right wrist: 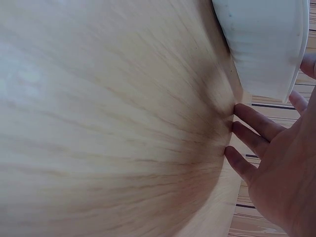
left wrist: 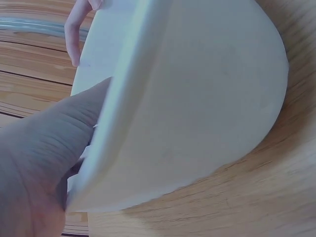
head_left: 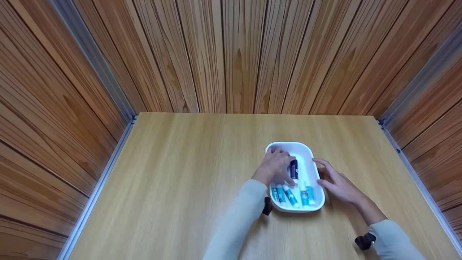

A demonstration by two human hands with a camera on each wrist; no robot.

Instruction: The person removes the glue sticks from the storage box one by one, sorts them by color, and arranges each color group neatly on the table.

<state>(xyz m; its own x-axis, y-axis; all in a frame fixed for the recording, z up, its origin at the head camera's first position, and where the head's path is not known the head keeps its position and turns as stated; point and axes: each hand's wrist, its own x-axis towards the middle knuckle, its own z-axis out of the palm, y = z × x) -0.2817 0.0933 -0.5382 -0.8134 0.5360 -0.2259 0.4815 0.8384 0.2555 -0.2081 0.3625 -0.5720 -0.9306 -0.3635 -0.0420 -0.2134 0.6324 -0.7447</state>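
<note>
Tubes (head_left: pixel 290 196), teal labels (head_left: pixel 304 198), blurred lettering (head_left: pixel 294 168)

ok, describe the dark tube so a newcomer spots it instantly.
On the wooden table, find the white tray. Inside it, look just beside the left hand. The dark tube lies there, the only dark one visible; the teal-and-white tubes lie at the tray's near end.

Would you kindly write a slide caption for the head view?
The left hand reaches into a white tray of teal-and-white tubes, with the right hand at its rim.
</note>
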